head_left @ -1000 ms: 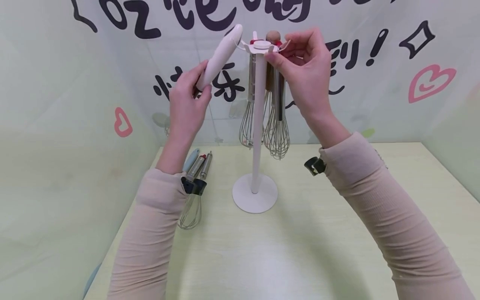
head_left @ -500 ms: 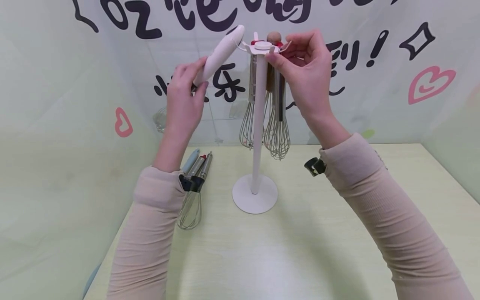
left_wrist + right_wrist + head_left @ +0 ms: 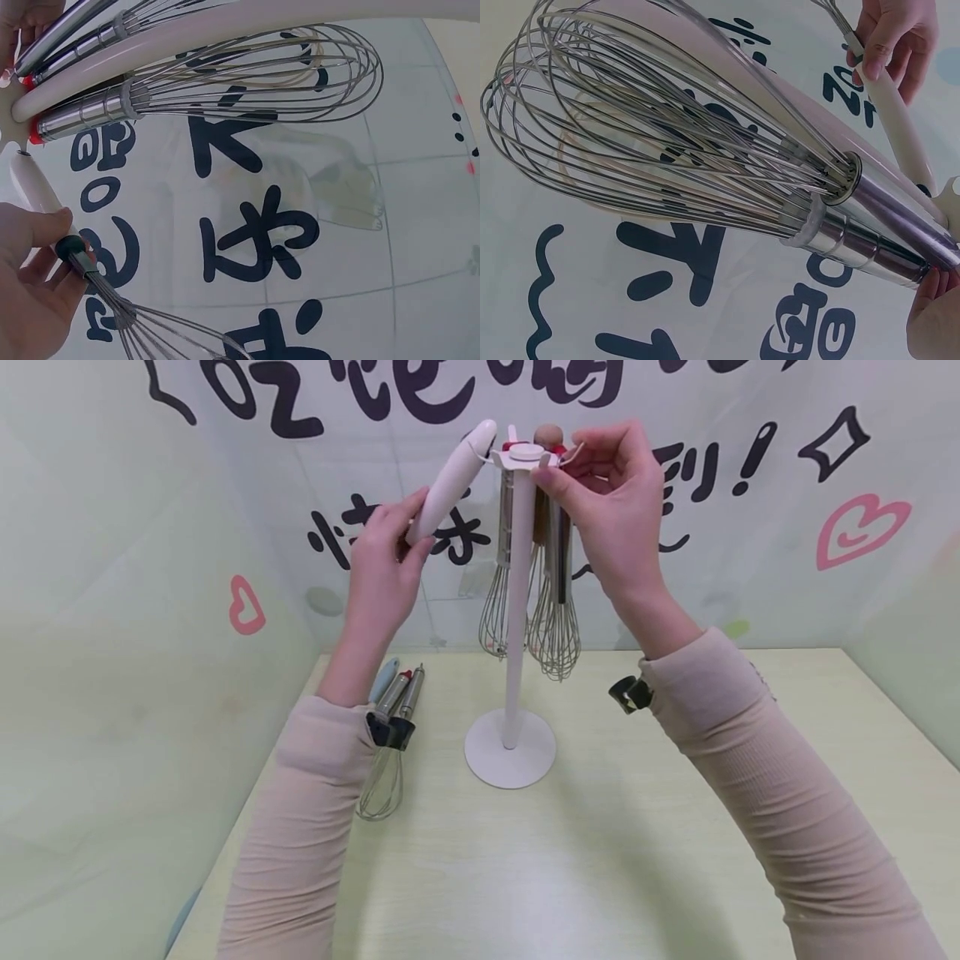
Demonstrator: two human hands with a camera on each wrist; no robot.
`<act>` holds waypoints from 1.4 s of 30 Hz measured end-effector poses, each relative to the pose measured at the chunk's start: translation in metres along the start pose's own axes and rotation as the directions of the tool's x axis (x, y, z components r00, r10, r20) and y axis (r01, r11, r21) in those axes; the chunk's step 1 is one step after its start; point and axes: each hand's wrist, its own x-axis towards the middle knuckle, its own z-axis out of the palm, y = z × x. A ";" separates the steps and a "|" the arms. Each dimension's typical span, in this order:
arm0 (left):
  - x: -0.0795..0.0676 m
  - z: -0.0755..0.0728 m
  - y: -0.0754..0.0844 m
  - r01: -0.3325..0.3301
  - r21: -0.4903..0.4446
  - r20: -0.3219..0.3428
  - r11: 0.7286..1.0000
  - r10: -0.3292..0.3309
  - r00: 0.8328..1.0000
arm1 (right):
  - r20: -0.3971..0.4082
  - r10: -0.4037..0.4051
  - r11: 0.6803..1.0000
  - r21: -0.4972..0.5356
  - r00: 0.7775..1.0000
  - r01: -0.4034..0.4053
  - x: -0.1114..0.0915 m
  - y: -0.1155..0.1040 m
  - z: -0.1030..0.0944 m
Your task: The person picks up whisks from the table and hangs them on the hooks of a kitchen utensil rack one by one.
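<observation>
My left hand [image 3: 386, 564] grips a white-handled whisk [image 3: 453, 481] near the lower end of its handle, which slants up to a hook on the left of the white stand [image 3: 517, 593]. In the left wrist view that whisk's wires [image 3: 150, 322] spread below the hand. Whether the handle's end is on the hook cannot be made out. My right hand [image 3: 618, 502] pinches the rim of the stand's top at a right-hand hook. Several whisks hang there, among them a steel-handled whisk [image 3: 557, 610] close to that hand and another steel whisk [image 3: 86, 112] left of the pole.
On the table [image 3: 487, 877], left of the stand's round base [image 3: 510, 768], lie several more whisks [image 3: 397, 693], partly hidden by the left wrist's camera mount. A printed curtain [image 3: 750, 568] stands close behind the stand.
The left hand drew slightly left, then moved back right and a little down with the white-handled whisk, bringing its handle end closer to the hook. The right hand stays in place.
</observation>
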 end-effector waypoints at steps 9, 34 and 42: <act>-0.002 0.008 -0.006 0.153 -0.243 0.072 0.958 -0.139 0.988 | -0.003 0.001 1.000 0.002 1.000 -0.001 0.000 -0.001 0.001; -0.011 0.024 -0.014 0.205 -0.294 0.069 0.934 -0.193 0.979 | 0.017 0.128 0.986 0.105 0.992 -0.129 0.002 -0.006 -0.002; -0.015 0.024 -0.018 0.206 -0.304 0.084 0.930 -0.190 0.978 | 0.085 0.149 0.977 0.139 0.985 -0.160 0.002 -0.004 -0.009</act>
